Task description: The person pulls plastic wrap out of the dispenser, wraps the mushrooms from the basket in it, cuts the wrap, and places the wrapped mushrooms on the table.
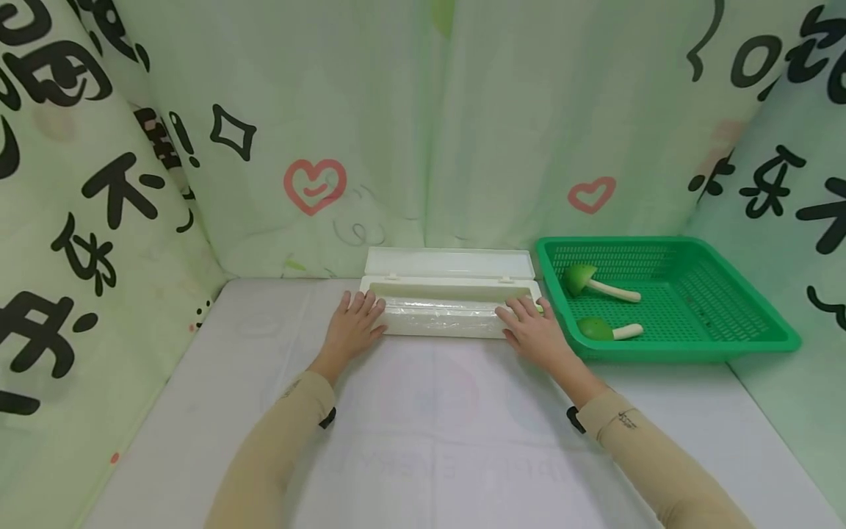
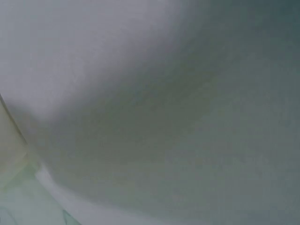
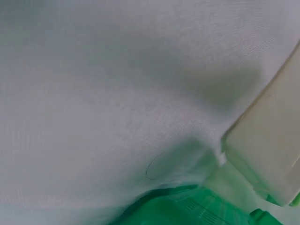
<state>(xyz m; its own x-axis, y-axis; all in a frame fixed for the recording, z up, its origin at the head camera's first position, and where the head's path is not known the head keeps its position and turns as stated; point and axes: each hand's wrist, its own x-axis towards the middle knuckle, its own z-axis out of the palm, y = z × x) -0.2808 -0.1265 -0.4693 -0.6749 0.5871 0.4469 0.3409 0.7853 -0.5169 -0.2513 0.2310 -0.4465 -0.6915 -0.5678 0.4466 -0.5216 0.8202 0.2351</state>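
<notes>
A long white cling film dispenser lies at the back of the table, its lid tipped back. Clear cling film covers its front part, wrinkled and shiny. My left hand rests on the left end with fingers spread. On the right end lies my right hand, fingers also spread, beside a small bright green piece. The dispenser's pale side appears in the right wrist view. Only a pale corner at the left edge shows in the left wrist view.
A green plastic basket stands to the right of the dispenser. Inside lie two toy mushrooms with green caps, one at the back and one in front. Printed pale green curtains enclose the white-covered table.
</notes>
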